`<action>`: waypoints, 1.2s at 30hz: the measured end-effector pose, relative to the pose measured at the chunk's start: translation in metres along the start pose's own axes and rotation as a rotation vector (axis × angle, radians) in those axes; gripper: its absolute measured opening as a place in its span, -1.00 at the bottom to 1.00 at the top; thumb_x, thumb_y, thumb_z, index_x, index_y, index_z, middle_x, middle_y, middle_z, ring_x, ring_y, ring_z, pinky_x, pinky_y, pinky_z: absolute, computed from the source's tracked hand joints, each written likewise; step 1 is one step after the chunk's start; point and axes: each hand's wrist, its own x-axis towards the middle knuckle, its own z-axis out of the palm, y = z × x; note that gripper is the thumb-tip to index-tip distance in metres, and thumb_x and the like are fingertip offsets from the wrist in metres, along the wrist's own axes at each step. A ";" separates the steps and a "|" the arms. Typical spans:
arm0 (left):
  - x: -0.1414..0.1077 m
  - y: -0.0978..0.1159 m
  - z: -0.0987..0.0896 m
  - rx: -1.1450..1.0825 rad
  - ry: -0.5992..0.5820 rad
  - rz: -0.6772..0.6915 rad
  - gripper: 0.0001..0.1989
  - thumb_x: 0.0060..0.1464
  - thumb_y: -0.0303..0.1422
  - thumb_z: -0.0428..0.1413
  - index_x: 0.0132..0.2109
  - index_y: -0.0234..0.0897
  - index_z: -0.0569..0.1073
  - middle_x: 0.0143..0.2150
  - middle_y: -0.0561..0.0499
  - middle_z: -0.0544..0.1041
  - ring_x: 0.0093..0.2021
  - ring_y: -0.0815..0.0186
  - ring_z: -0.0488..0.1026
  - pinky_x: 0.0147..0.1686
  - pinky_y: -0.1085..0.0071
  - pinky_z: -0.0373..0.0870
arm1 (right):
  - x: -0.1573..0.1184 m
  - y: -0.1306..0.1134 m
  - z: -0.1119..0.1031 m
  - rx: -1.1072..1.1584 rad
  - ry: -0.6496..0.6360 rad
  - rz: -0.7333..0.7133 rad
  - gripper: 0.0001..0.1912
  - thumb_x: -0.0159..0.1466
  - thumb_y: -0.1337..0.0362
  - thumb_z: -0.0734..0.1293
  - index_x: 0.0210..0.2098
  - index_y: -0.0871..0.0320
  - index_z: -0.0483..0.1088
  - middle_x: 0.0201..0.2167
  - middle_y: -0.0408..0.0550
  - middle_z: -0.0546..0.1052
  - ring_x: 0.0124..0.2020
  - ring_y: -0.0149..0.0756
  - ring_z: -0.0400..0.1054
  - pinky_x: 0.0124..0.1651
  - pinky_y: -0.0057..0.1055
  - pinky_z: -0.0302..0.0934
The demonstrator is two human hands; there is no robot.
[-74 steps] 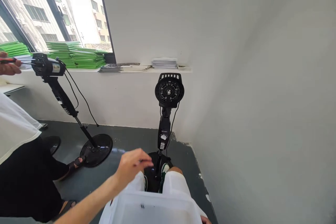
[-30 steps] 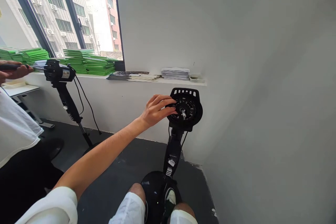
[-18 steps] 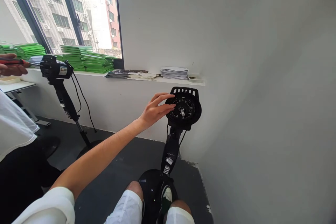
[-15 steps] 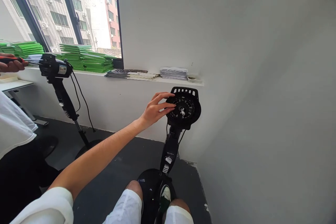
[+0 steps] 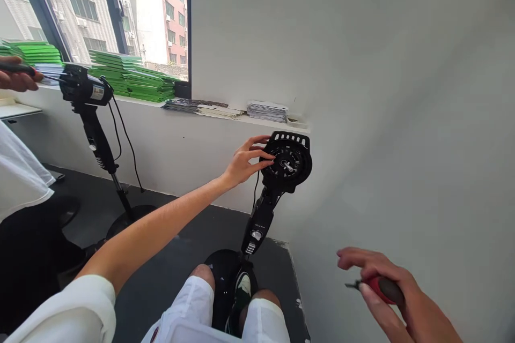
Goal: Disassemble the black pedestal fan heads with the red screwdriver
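In front of me stands a black pedestal fan without its blades, its round motor head (image 5: 290,176) facing me with a metal shaft in the middle. My left hand (image 5: 244,163) grips the left edge of that head, some fingertips lying on the front face. The head leans slightly right on its black stand (image 5: 261,220). At lower right my right hand (image 5: 396,286) is closed on a red and black screwdriver (image 5: 384,289), apart from the fan. The tool's short dark tip points left; the hand is slightly blurred.
To the left, another person's hand (image 5: 18,77) holds a screwdriver against a second fan (image 5: 84,88) with hanging cables. Green stacks (image 5: 137,77) and paper piles (image 5: 267,110) lie on the window ledge. The fan's round base (image 5: 221,278) stands between my legs; a wall rises at right.
My right hand has come into view at lower right with the screwdriver. The fan head has tilted a little to the right, and my left hand has stayed on it.
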 end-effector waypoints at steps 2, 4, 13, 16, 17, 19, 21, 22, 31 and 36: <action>0.000 0.001 0.000 -0.026 -0.009 -0.024 -0.85 0.22 -0.22 0.24 -0.17 -0.16 0.64 0.25 -0.12 0.42 0.21 0.13 0.46 0.13 0.11 0.55 | 0.024 -0.037 -0.005 -0.026 0.040 -0.158 -0.87 0.40 0.18 0.20 -0.06 -0.08 0.30 -0.08 -0.16 0.62 -0.11 -0.34 0.57 -0.18 -0.47 0.49; -0.001 0.000 0.000 -0.053 -0.013 -0.040 -0.85 0.22 -0.22 0.24 -0.17 -0.17 0.64 0.26 -0.13 0.41 0.21 0.13 0.45 0.14 0.11 0.53 | 0.043 -0.063 -0.010 -0.092 0.081 -0.283 -0.81 0.41 0.16 0.21 0.01 -0.11 0.30 -0.11 -0.17 0.63 -0.11 -0.31 0.57 -0.13 -0.41 0.49; 0.000 -0.003 0.001 -0.054 -0.018 -0.052 -0.82 0.23 -0.19 0.22 -0.17 -0.17 0.63 0.26 -0.13 0.41 0.22 0.12 0.44 0.16 0.09 0.49 | 0.104 -0.090 0.004 -0.047 0.272 -0.273 -0.70 0.41 0.17 0.25 0.13 -0.10 0.26 0.01 -0.14 0.62 -0.04 -0.26 0.57 -0.22 -0.35 0.46; 0.000 -0.002 0.001 -0.038 -0.009 -0.037 -0.84 0.23 -0.21 0.22 -0.16 -0.17 0.62 0.25 -0.13 0.42 0.20 0.13 0.45 0.14 0.09 0.50 | 0.119 -0.086 0.020 0.008 0.293 -0.314 -0.72 0.43 0.21 0.24 0.12 -0.08 0.20 0.02 -0.12 0.61 0.00 -0.29 0.55 -0.19 -0.35 0.45; 0.000 -0.003 0.001 -0.034 -0.006 -0.032 -0.85 0.23 -0.22 0.22 -0.16 -0.17 0.62 0.25 -0.13 0.42 0.20 0.13 0.45 0.13 0.10 0.51 | 0.122 -0.084 0.024 0.011 0.292 -0.313 -0.73 0.43 0.23 0.24 0.11 -0.08 0.20 0.01 -0.13 0.61 0.01 -0.31 0.54 -0.19 -0.36 0.45; 0.000 -0.003 0.002 -0.026 -0.004 -0.025 -0.86 0.22 -0.23 0.23 -0.16 -0.16 0.62 0.25 -0.13 0.42 0.21 0.13 0.45 0.12 0.12 0.52 | 0.127 -0.081 0.028 0.029 0.302 -0.309 -0.76 0.44 0.24 0.24 0.08 -0.07 0.21 0.00 -0.13 0.61 -0.01 -0.32 0.55 -0.18 -0.36 0.45; -0.001 -0.005 0.003 -0.019 -0.006 -0.021 -0.86 0.22 -0.24 0.23 -0.17 -0.17 0.62 0.25 -0.13 0.42 0.19 0.15 0.46 0.11 0.13 0.52 | 0.131 -0.077 0.029 0.057 0.301 -0.324 -0.78 0.44 0.25 0.24 0.06 -0.06 0.21 0.00 -0.13 0.60 -0.05 -0.34 0.56 -0.17 -0.35 0.45; -0.001 -0.005 0.003 -0.016 -0.009 -0.021 -0.86 0.22 -0.24 0.23 -0.16 -0.17 0.62 0.25 -0.13 0.42 0.18 0.15 0.46 0.11 0.13 0.52 | 0.132 -0.076 0.029 0.075 0.294 -0.337 -0.78 0.44 0.25 0.24 0.05 -0.06 0.20 0.00 -0.13 0.60 -0.07 -0.34 0.57 -0.16 -0.35 0.46; 0.000 -0.005 0.004 -0.021 -0.005 -0.038 -0.88 0.20 -0.27 0.25 -0.17 -0.18 0.63 0.25 -0.14 0.42 0.13 0.15 0.49 0.10 0.12 0.54 | 0.134 -0.076 0.031 -0.006 0.299 -0.360 -0.77 0.44 0.26 0.24 0.07 -0.02 0.20 -0.01 -0.09 0.61 -0.02 -0.30 0.55 -0.20 -0.35 0.44; 0.000 -0.006 0.006 -0.013 -0.007 -0.068 -0.89 0.21 -0.28 0.24 -0.16 -0.17 0.63 0.26 -0.13 0.41 0.13 0.15 0.48 0.13 0.08 0.52 | 0.138 -0.086 0.022 -0.302 0.271 -0.476 -0.74 0.44 0.25 0.25 0.11 -0.02 0.24 -0.04 -0.07 0.63 -0.17 -0.30 0.57 -0.31 -0.38 0.33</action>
